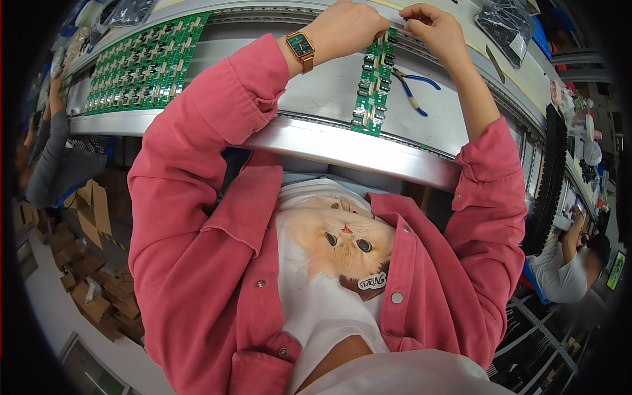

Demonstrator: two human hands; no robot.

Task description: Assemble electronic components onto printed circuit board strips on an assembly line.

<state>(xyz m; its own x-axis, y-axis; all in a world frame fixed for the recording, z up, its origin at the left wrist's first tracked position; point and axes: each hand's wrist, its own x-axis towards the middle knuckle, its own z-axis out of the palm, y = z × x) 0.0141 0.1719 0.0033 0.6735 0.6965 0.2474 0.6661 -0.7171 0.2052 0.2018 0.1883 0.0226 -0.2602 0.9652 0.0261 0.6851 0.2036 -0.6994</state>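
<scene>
A narrow green circuit board strip (369,99) lies across the metal rail track, carrying rows of black and pale components. At its far end my left hand (343,27) is closed in a pinch; whatever its fingertips hold is too small or hidden to name. My right hand (436,29) hovers just right of that end, thumb and forefinger drawn together, with what is between them not clear. Blue-handled cutting pliers (415,90) rest beside the strip, their jaws toward it.
A large panel of green circuit boards (148,66) sits on the track at left. Bagged dark parts (505,29) and a thin metal tool (495,64) lie at far right. Cardboard boxes (99,289) are stacked on the left floor. Other people sit at both sides.
</scene>
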